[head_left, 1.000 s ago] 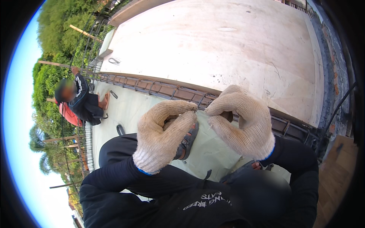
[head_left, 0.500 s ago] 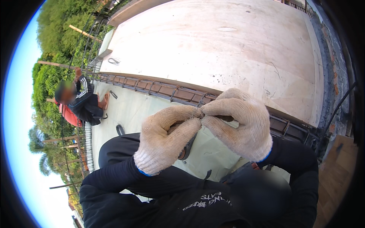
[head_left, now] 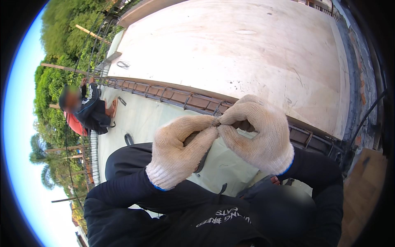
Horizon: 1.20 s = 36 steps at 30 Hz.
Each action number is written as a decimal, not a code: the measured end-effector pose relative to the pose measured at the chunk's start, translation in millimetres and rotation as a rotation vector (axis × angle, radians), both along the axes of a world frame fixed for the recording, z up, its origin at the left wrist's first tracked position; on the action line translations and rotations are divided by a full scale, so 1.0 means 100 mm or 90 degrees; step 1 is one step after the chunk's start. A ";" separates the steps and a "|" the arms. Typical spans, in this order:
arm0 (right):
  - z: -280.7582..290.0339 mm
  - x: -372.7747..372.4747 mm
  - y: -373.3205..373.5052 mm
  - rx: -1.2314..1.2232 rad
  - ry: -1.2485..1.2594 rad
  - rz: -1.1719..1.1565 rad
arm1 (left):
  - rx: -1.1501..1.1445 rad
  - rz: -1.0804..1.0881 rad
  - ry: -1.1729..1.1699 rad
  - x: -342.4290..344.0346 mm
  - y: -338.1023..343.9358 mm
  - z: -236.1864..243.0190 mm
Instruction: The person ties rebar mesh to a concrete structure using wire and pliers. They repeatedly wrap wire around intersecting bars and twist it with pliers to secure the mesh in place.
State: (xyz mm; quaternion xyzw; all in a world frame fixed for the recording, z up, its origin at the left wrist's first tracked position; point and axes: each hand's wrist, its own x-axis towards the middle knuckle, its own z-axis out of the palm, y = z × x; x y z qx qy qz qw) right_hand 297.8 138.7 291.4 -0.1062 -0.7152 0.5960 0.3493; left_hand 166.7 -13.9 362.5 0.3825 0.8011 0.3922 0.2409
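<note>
In pale knitted work gloves, my left hand and my right hand meet at the fingertips over the rebar cage. Both pinch a thin piece of tie wire between thumb and forefinger. Much of the wire is hidden by the gloved fingers. Just behind my fingertips runs the rebar cage, long bars with stirrups across them, lying in a trench between boards. My hands cover part of it.
A broad plywood deck stretches beyond the cage. At the left a co-worker crouches by the cage's far end. A loop of wire lies on the deck. A pale green sheet lies under me; a brick wall edge stands right.
My hands stay pinched together at nearly the same spot, the right fingers slightly more rounded. The co-worker's arms have shifted a little at the far end of the cage.
</note>
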 end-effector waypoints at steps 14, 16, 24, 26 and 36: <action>-0.27 -0.01 0.10 0.035 0.018 0.019 | -0.004 -0.043 0.104 -0.02 0.06 0.05; -0.26 -0.02 0.06 -0.029 -0.012 0.023 | -0.010 -0.072 0.146 -0.01 0.08 0.07; -0.06 -0.01 0.08 -0.012 -0.053 0.017 | -0.057 -0.089 0.085 0.00 0.06 0.14; -0.08 -0.01 0.13 -0.009 -0.057 0.041 | -0.082 -0.094 0.052 0.00 0.10 0.18; -0.26 -0.06 0.10 -0.065 -0.025 0.072 | -0.051 0.050 -0.104 -0.04 0.08 0.14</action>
